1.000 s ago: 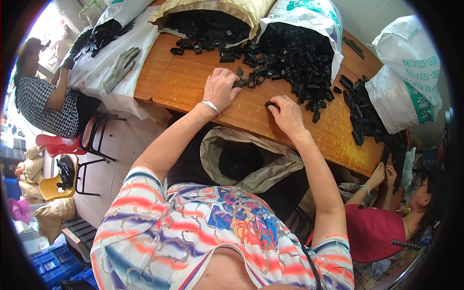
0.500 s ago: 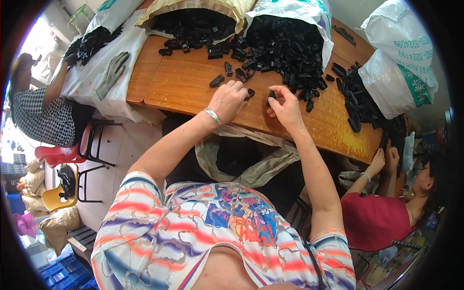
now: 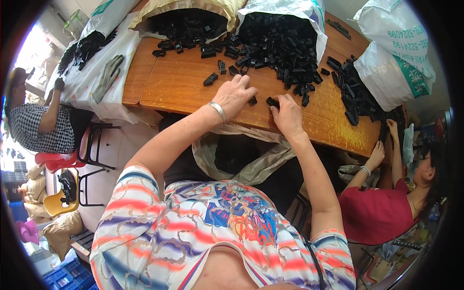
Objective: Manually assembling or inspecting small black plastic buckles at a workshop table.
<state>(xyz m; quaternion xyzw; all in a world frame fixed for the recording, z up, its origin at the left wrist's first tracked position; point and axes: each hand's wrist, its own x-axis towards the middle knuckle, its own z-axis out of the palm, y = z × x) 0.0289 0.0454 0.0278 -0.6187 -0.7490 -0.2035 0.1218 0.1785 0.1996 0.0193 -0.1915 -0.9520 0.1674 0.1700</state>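
Observation:
Over the wooden table (image 3: 183, 77), my left hand (image 3: 234, 98) is palm down with bent fingers, close to a few loose black plastic parts (image 3: 222, 66). A small black plastic part (image 3: 252, 100) shows at its thumb side; how the fingers grip it is partly hidden. To the right, my right hand (image 3: 289, 116) pinches another black plastic part (image 3: 272, 102) between thumb and fingers, just above the table's near edge. The parts look like small clips or buckles, but their exact kind is too small to tell.
Two open sacks, a tan one (image 3: 140, 20) and a white one (image 3: 321, 34), spill black parts across the far table. An open bag (image 3: 205, 166) sits below the table edge. Co-workers in red (image 3: 382, 212) and checks (image 3: 41, 125) sit either side. A grey glove (image 3: 108, 77) lies left.
My right hand has lowered its part toward the table and turned palm down. My left hand's fingers have spread somewhat over the loose parts. The co-workers' hands have moved too.

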